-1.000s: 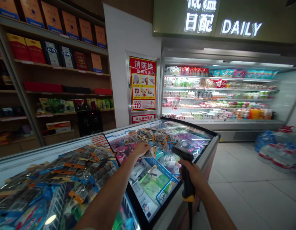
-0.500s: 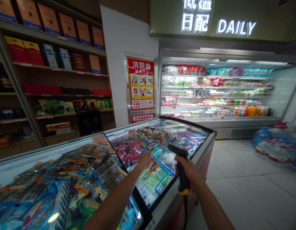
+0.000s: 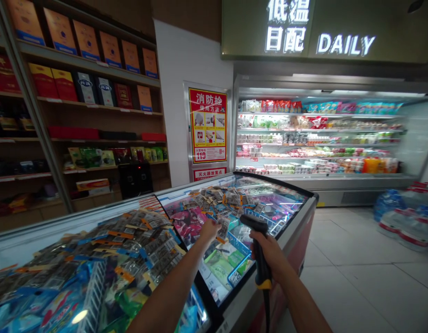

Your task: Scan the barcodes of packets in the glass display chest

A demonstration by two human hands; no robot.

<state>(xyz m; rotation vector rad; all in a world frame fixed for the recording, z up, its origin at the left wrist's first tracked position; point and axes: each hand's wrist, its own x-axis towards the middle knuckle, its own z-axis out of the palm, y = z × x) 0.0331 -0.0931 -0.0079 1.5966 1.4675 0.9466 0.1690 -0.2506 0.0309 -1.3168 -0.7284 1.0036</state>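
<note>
My right hand (image 3: 269,251) grips the handle of a black barcode scanner (image 3: 256,240) with a yellow band near its base, its head pointing left over the chest freezer (image 3: 297,222). My left hand (image 3: 210,229) reaches across the freezer's glass lid and pinches a small carded packet (image 3: 223,227) held up in front of the scanner head. More of these small packets (image 3: 221,196) lie scattered over the lid behind it. Under the glass sit blue baskets (image 3: 239,256) of frozen goods.
A heap of small carded packets (image 3: 131,240) covers the freezer lid at left. Wooden shelves with boxed goods (image 3: 96,88) line the left wall. An open refrigerated case (image 3: 318,138) stands at the back. Packs of bottled water (image 3: 404,217) lie on the tiled floor at right.
My left hand drew back from the scattered packets on the lid toward the scanner, now holding one packet up. The scanner hand stayed about where it was.
</note>
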